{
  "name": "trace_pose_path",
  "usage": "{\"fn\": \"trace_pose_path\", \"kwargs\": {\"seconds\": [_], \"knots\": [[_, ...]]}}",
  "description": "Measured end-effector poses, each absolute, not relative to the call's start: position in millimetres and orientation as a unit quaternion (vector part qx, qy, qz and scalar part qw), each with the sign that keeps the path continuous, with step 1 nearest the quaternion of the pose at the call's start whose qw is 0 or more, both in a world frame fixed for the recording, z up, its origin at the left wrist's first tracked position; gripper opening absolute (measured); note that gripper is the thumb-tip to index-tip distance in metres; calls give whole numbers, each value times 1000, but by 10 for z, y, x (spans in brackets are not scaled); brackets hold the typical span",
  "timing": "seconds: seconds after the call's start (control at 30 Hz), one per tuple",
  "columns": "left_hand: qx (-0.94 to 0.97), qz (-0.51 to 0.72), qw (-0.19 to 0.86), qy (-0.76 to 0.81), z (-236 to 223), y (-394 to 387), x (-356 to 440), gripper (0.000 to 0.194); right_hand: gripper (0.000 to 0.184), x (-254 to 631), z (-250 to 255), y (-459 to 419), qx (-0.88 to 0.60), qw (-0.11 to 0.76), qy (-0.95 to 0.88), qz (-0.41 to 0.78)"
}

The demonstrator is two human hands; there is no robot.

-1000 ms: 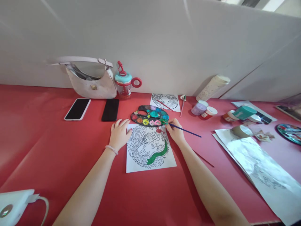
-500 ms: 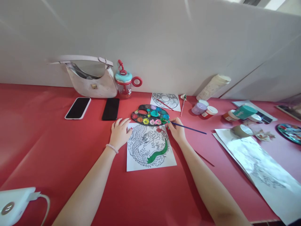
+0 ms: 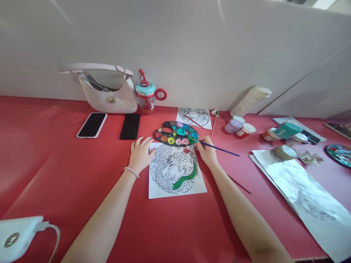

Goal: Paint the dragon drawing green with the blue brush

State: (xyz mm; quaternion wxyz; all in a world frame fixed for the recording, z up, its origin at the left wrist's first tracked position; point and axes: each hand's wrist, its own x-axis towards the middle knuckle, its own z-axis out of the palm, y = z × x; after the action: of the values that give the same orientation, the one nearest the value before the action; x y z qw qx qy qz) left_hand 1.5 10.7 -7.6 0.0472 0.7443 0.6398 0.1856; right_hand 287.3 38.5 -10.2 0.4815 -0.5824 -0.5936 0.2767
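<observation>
A sheet with a line drawing of a dragon (image 3: pixel 161 190) lies on the red table; one curved band of it is painted green and a small patch at the top is red. My left hand (image 3: pixel 141 155) rests flat at its upper left edge, fingers spread, thumb on the paper. In my right hand (image 3: pixel 207 151) is a dark blue paintbrush (image 3: pixel 222 149), its handle pointing right. The brush tip is at the green paint on the lower right of the black palette (image 3: pixel 160 141), which holds several colours and sits just beyond the drawing.
Behind stand a white handbag (image 3: pixel 109 104) and a lidded cup (image 3: pixel 145 98), with two phones (image 3: pixel 91 125) before them. A second drawing (image 3: pixel 182 118), paint jars (image 3: pixel 233 126) and a leaning bottle (image 3: pixel 251 100) are beyond the palette. Papers (image 3: pixel 309 204) lie right, a white charger (image 3: pixel 19 237) left.
The view has shifted very slightly. Both hands keep nearly the same place, and the brush tip stays at the green paint, its handle turned a little.
</observation>
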Motion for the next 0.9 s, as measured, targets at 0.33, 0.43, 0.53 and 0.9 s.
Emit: {"fn": "trace_pose_path", "kwargs": {"seconds": [0.33, 0.43, 0.53, 0.9], "knots": [[748, 196, 39, 633, -111, 109, 9, 41, 15, 2883, -123, 391, -584, 483, -591, 274], [746, 197, 35, 635, -115, 114, 8, 41, 17, 2881, -130, 398, -582, 484, -592, 278], [744, 197, 37, 637, -104, 114, 9, 40, 14, 2881, -124, 389, -576, 509, -579, 274], [745, 183, 46, 640, -51, 108, 17, 39, 10, 2565, 63, -483, -561, 517, -552, 335]]}}
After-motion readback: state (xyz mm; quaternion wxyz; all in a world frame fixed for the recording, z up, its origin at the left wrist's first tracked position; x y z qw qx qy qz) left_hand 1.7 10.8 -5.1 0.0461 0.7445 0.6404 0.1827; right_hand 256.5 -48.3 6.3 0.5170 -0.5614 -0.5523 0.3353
